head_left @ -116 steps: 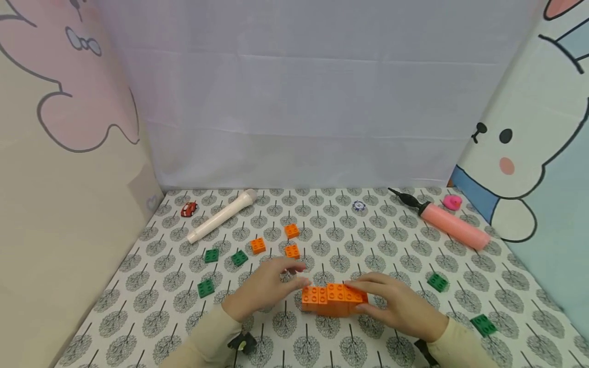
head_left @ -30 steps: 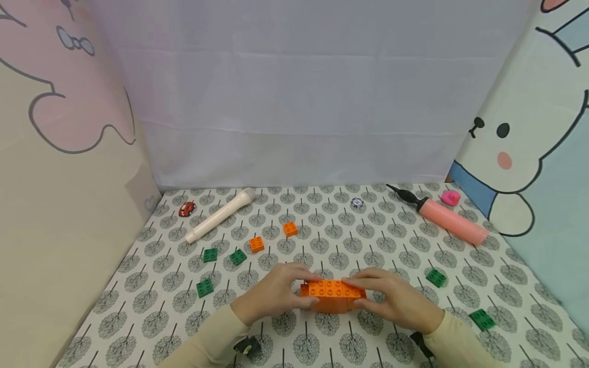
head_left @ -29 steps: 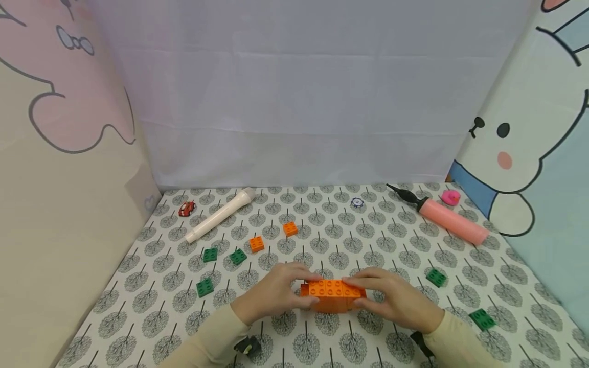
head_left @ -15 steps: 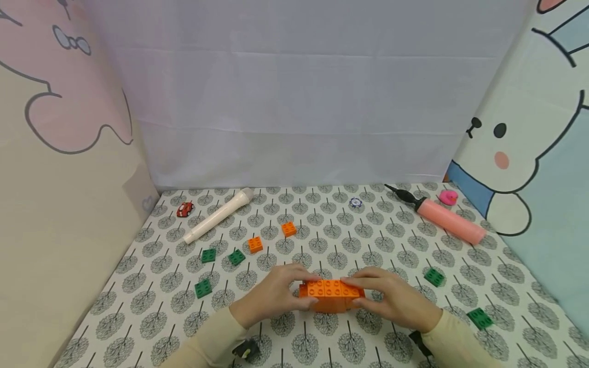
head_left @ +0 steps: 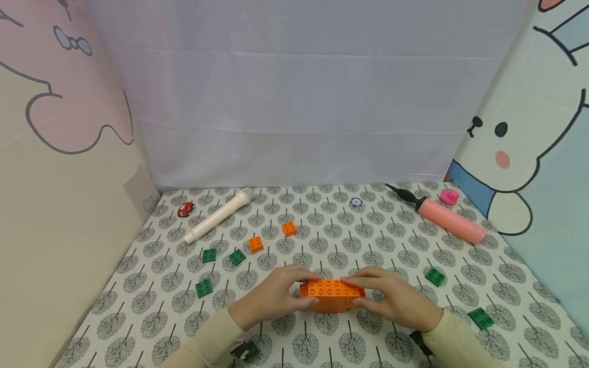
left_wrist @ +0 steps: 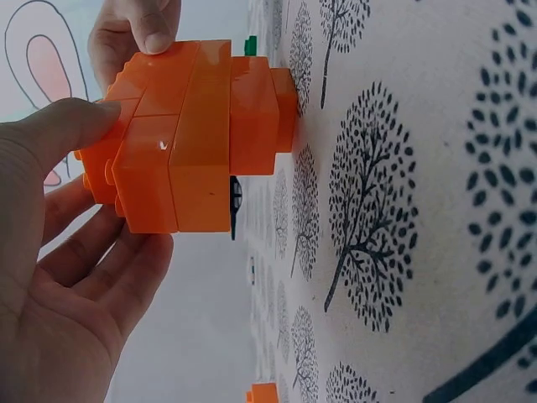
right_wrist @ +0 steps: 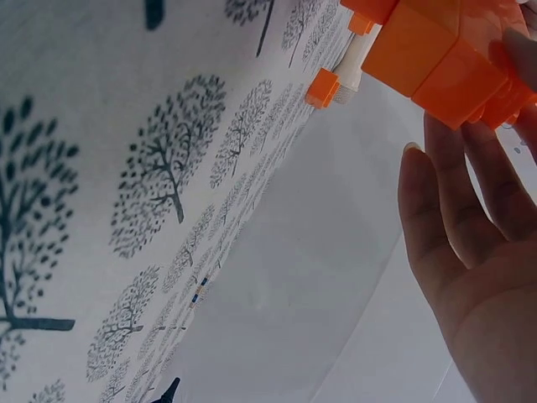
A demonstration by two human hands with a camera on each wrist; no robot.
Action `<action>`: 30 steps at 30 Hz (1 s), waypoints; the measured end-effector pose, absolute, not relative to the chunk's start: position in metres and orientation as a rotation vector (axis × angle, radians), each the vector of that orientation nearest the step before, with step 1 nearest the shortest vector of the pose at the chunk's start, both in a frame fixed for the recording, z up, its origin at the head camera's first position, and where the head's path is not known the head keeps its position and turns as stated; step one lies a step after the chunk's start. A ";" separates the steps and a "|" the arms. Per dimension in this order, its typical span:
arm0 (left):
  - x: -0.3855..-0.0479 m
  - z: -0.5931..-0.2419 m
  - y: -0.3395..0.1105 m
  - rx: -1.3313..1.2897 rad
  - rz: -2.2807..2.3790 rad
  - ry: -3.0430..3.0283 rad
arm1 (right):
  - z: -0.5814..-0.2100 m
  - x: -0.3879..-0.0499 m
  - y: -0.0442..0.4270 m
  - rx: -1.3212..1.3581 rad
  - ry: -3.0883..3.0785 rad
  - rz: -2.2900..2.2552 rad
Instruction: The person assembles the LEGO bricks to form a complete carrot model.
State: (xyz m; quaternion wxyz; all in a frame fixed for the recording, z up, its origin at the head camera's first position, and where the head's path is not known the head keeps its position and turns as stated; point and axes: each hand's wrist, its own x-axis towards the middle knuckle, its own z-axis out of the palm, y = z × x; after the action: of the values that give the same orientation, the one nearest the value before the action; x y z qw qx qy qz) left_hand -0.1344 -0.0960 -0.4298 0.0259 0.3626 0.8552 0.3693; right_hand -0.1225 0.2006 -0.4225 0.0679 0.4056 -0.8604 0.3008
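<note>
A block built of orange toy bricks point(head_left: 332, 302) stands on the cloth between both hands. In the left wrist view this orange brick build point(left_wrist: 189, 151) is stepped, narrower near the cloth and wider above. My left hand point(head_left: 274, 294) grips its left end, thumb on the near side and fingers at the back. On the right end, my right hand point(head_left: 397, 300) holds it between thumb and fingers. The right wrist view catches only part of the build point(right_wrist: 440, 59), with several fingers of the right hand point(right_wrist: 478, 269) extended beneath its studded side.
Two loose orange bricks point(head_left: 255, 244) and several green bricks point(head_left: 204, 288) lie around. Farther back are a red toy car point(head_left: 186, 209), a white microphone-shaped stick point(head_left: 218, 215), a blue-white chip point(head_left: 356, 202), a pink pump point(head_left: 451, 220) and a pink toy duck point(head_left: 449, 197).
Since the earliest frame, the loose orange brick nearest the left hand has left its spot, and the build's top row has grown leftward. Left hand moved onto the build. Over the last second, hardly any motion.
</note>
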 end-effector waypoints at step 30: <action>-0.221 -0.436 -0.180 0.330 0.563 3.067 | -0.423 -0.122 0.203 1.075 -2.757 0.928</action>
State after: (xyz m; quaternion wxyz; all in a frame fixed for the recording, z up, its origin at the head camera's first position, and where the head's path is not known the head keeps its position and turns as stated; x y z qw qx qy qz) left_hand -0.2207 -0.1804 -0.4363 0.0029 0.1053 0.9781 0.1796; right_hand -0.1221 0.2031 -0.4230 0.0200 0.3464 -0.8889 0.2992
